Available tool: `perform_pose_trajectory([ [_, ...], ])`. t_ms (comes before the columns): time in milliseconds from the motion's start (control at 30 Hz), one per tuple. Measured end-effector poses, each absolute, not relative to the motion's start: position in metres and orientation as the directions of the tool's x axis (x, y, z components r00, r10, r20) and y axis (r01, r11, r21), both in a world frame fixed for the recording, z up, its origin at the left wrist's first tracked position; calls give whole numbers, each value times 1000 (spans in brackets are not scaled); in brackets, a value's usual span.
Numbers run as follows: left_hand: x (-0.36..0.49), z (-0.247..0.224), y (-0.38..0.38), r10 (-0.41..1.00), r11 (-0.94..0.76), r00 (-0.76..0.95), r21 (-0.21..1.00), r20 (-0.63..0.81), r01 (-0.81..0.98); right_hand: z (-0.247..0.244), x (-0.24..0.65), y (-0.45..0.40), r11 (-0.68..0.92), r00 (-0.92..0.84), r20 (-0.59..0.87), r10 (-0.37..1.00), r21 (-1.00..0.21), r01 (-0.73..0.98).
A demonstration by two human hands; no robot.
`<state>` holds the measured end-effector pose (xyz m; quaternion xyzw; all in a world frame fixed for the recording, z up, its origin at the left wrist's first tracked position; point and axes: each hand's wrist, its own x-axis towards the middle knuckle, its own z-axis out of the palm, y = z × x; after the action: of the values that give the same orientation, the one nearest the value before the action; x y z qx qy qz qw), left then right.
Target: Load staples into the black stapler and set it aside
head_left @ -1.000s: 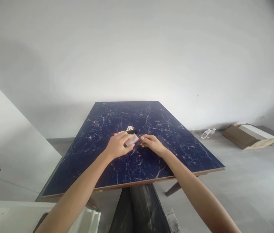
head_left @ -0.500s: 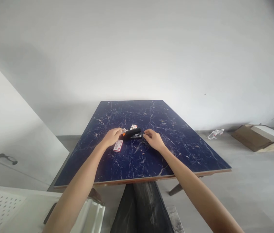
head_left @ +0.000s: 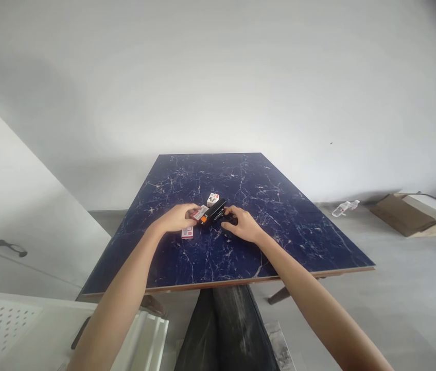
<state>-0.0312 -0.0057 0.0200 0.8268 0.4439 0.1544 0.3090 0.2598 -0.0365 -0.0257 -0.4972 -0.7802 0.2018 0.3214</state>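
A black stapler [head_left: 215, 208] with an orange part lies at a slant on the dark blue marbled table [head_left: 210, 175]. My left hand [head_left: 179, 217] is closed on a small red and white box [head_left: 199, 212] at the stapler's left end. Just right of the stapler is my right hand [head_left: 241, 223], its thumb and fingers apart near the stapler's end. A white box [head_left: 213, 199] with a dark print stands behind the stapler. Below my left fingers lies another red and white box [head_left: 187, 233], partly hidden by the hand.
On the floor at the right are an open cardboard box [head_left: 406, 214] and a clear plastic bottle [head_left: 345, 208]. White furniture with a perforated panel [head_left: 1, 324] stands at the lower left. A white door with a dark handle [head_left: 11, 248] is at the left.
The stapler has turned to a steeper slant. The red and white box in my left hand now shows more of its face. My right thumb and fingers have spread apart.
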Motion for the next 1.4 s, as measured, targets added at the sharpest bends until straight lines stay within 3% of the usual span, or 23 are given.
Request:
perform_pose_trajectory([
  [267, -3, 11, -15, 823, -479, 564, 608, 61, 633, -24, 253, -32, 514, -443, 274, 854, -582, 630],
  [500, -46, 30, -14, 797, -412, 598, 647, -86, 641, -22, 254, -28, 518, -474, 253, 843, -618, 591],
  [667, -61, 37, -15, 753, -478, 646, 573, -123, 666, -24, 254, -28, 501, -461, 241, 854, -621, 603],
  [767, -68, 43, -16, 801, -410, 579, 565, -153, 716, -22, 254, -28, 495, -457, 236, 857, -622, 607],
  [833, -71, 47, -15, 855, -369, 509, 571, -100, 733, -21, 255, -29, 486, -457, 223, 861, -627, 609],
  [1000, -43, 38, -7, 878, -477, 405, 546, 255, 689, -20, 254, -30, 481, -455, 220, 863, -634, 606],
  [1133, -13, 20, -6, 823, -541, 540, 530, 174, 653, -22, 254, -29, 488, -451, 233, 861, -627, 608],
  [1400, -10, 15, -4, 796, -450, 604, 711, 46, 539, -24, 255, -28, 492, -467, 213, 858, -597, 634],
])
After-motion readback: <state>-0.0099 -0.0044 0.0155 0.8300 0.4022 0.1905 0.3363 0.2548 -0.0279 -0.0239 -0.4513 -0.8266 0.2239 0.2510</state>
